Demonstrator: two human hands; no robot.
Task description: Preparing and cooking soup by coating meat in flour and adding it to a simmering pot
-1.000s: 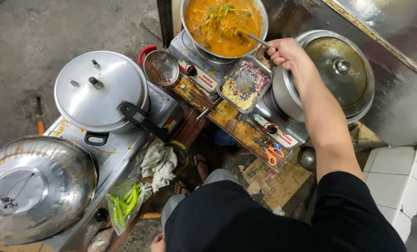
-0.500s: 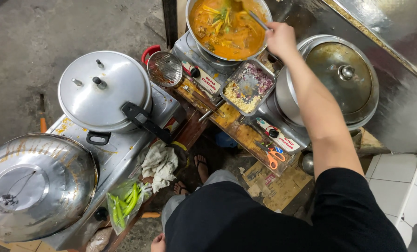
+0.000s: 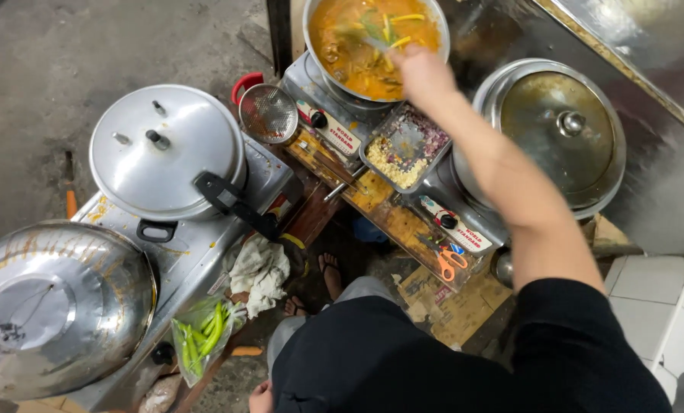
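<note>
My right hand reaches over the rim of a steel pot of orange curry on a gas burner and grips a utensil whose blurred end dips into the liquid among green and yellow strips. Just below the hand a small metal tray of chopped garlic and onion rests between the burners. My left hand hangs low at the bottom edge beside my hip; only a small part shows and I cannot tell how its fingers are set.
A lidded pressure cooker and a large domed steel lid sit on the left stove. A lidded pot stands at right. A wire strainer, orange scissors, a white rag and a bag of green chillies lie around.
My right hand has moved left and farther over the curry pot, carrying the utensil's end across into the liquid. The view has shifted slightly downward.
</note>
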